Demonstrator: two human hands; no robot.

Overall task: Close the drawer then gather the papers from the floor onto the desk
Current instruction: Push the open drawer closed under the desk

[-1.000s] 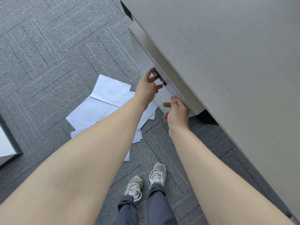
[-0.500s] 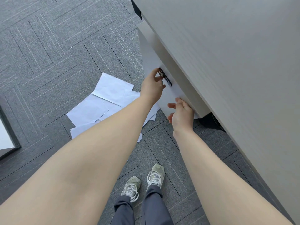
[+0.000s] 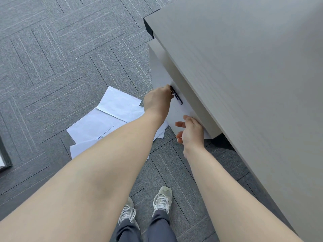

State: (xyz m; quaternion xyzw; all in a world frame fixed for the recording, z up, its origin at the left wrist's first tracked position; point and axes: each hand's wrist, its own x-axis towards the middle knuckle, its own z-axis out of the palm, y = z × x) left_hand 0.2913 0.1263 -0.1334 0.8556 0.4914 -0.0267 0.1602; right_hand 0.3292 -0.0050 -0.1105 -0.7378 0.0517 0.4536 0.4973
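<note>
Standing nearest: grey sneakers [image 3: 161, 198] on carpet. Right hand [image 3: 191, 132], fingers relaxed and spread, rests against the white drawer's [image 3: 160, 74] front near its lower corner. Left hand [image 3: 158, 100], at eleven o'clock from it, has its fingers curled at the dark handle [image 3: 176, 95] (grip itself hidden). Papers [image 3: 104, 124] lie scattered on the floor at nine o'clock of the hands. Desk [image 3: 244, 75] spans twelve to three o'clock, above the drawer.

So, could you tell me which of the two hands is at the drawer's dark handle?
The left hand: its fingers reach the dark handle on the drawer front. The right hand sits lower, by the front's near end.
</note>
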